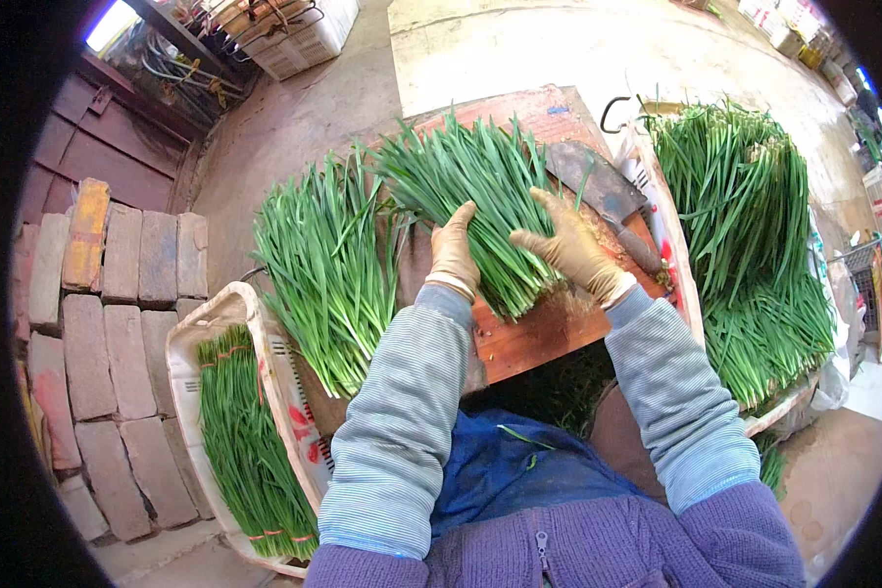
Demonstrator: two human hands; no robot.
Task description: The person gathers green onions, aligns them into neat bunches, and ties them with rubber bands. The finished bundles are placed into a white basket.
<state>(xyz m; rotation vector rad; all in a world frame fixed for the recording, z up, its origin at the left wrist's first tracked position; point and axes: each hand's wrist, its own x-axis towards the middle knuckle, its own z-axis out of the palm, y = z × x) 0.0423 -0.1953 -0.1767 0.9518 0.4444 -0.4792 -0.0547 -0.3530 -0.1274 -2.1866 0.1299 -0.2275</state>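
Note:
A loose bunch of garlic chives lies slanted over a reddish wooden board, its cut ends towards me. My left hand, in a tan glove, grips the bunch's left edge; the thumb shows on top and the other fingers are hidden by leaves. On the right side, my gloved right hand has thumb and fingers spread, touching the stalks. Beyond it, a cleaver with a dark blade and handle rests on the board. A second loose bunch lies to the left of my left hand.
Beside my left forearm, a white plastic crate holds chives tied with reddish bands. At right, another white crate is heaped with chives. Stacked bricks stand far left. Blue cloth covers my lap.

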